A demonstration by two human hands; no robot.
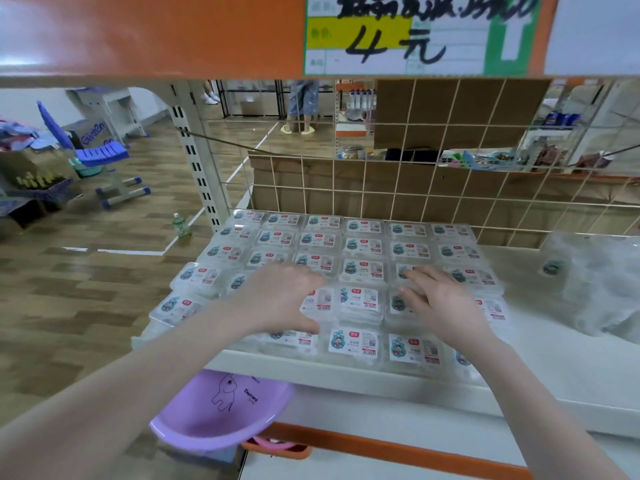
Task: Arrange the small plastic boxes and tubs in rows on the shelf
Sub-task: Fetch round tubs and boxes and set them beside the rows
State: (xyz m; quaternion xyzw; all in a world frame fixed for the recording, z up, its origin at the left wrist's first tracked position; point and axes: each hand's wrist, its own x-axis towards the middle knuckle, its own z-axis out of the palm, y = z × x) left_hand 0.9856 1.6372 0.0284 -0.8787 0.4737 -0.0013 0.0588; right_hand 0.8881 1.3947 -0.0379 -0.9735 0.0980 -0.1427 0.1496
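Head view: we record a white shelf [571,362] carrying clear plastic boxes [363,244] with white printed labels, laid flat in 6 columns running from the wire grid back panel [433,188] toward the front edge. The back rows sit tightly side by side; the boxes at the left edge lie slightly askew and overhang the shelf end.

We note the left hand [280,299] resting palm down on the boxes in the left-centre of the block, fingers extended and loosely spread, grasping nothing. The right hand [440,303] likewise lies flat on the boxes right of centre, fingers straight and pointing toward the back, released. Between the 2 hands 1 column of boxes is uncovered.

To the right of the block, on the same shelf, lies a crumpled clear plastic bag [595,282], apart from the boxes. Above, an orange shelf front [156,32] carries a price sign [415,32] with a handwritten 4. Below the shelf, at the left, a purple basin [221,410] with an elephant drawing protrudes. On the wooden floor [104,289] beyond stand a green bottle [181,225] and a blue folding chair [104,161].
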